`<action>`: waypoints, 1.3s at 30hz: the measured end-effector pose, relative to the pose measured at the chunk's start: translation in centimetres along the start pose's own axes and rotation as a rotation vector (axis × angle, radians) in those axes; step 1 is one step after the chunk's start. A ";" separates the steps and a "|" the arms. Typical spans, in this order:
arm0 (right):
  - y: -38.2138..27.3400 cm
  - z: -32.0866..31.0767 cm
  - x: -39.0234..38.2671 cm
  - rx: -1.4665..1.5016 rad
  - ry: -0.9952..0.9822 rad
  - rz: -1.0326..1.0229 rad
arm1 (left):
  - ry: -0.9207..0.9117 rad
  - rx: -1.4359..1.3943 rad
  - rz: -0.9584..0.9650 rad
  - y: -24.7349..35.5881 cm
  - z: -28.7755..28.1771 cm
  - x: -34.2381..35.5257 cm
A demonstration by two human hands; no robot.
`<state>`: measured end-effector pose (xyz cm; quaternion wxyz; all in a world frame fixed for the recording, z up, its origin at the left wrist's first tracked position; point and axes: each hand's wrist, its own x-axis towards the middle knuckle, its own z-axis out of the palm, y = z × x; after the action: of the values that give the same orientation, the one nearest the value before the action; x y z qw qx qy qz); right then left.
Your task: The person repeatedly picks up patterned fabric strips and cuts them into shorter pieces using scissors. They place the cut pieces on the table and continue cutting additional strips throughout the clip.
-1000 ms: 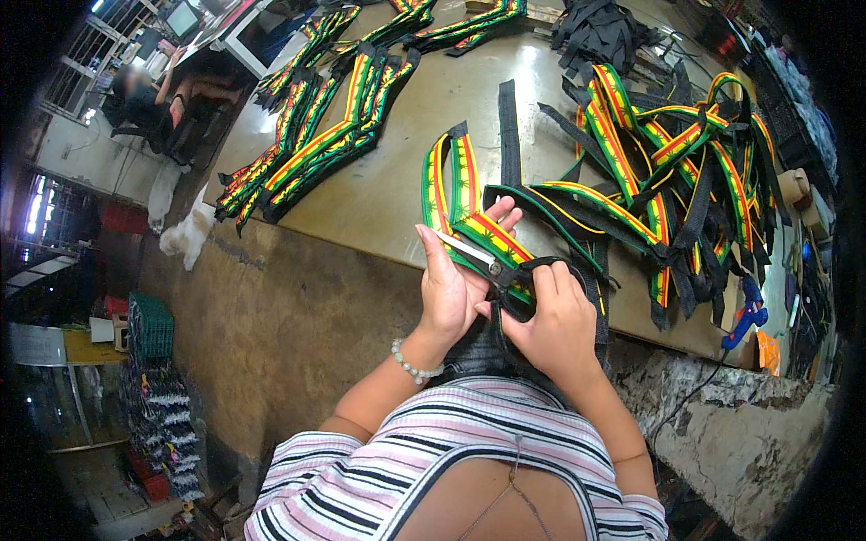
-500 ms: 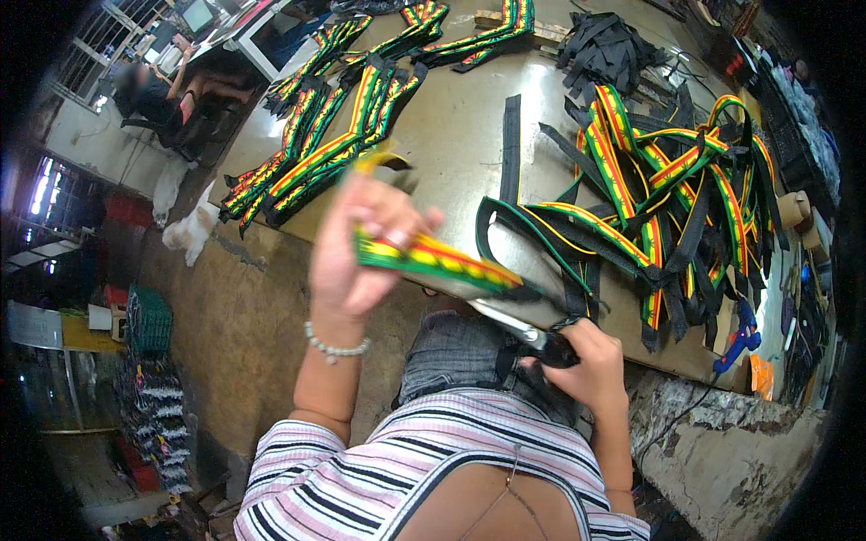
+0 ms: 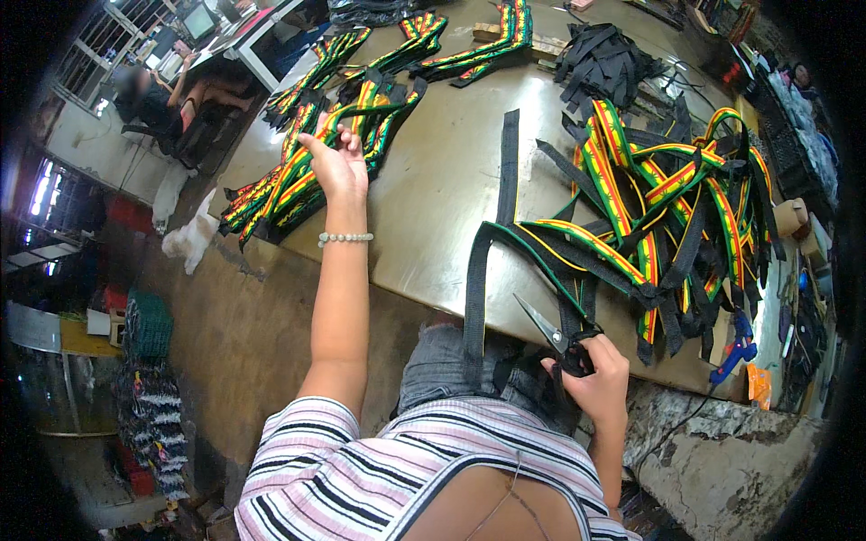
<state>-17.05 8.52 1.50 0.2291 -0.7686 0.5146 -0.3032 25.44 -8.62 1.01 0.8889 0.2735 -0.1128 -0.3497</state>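
Note:
My left hand (image 3: 339,169) reaches over the near end of a pile of striped straps (image 3: 298,176) at the table's left. Its thumb and fingers are apart, and a strap with a black end (image 3: 383,108) lies just beyond the fingertips. Whether they still touch it is hard to see. In my right hand (image 3: 597,374), close to my body at the table's front edge, is a pair of black-handled scissors (image 3: 550,332), blades pointing up and left. Next to the scissors, a black strap end (image 3: 475,311) hangs over the edge from a tangled heap of striped straps (image 3: 667,194).
Further bundles of striped straps (image 3: 478,56) lie along the far side. A heap of black strips (image 3: 603,56) sits at the back. A blue tool (image 3: 738,347) with a cord lies at the right edge. Another person (image 3: 144,99) sits at far left.
My left hand has moved away from my body to the left pile, and the strap it held now lies there. The scissors stay in my right hand, shifted slightly.

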 end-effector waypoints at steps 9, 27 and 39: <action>-0.1 -0.7 0.5 0.020 0.116 -0.008 | -0.169 -0.447 -0.567 2.2 0.5 -6.0; -1.5 -1.4 -0.6 0.491 0.059 0.205 | -0.922 1.271 0.137 0.7 6.1 -19.1; -4.7 -0.2 3.9 -0.263 -0.200 0.283 | -0.262 0.271 -0.866 -5.5 1.0 -20.0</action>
<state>-13.00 6.59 5.72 0.2171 -0.7381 0.6273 -0.1204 7.37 1.36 -1.43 0.5959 0.3624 -0.1441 -0.7020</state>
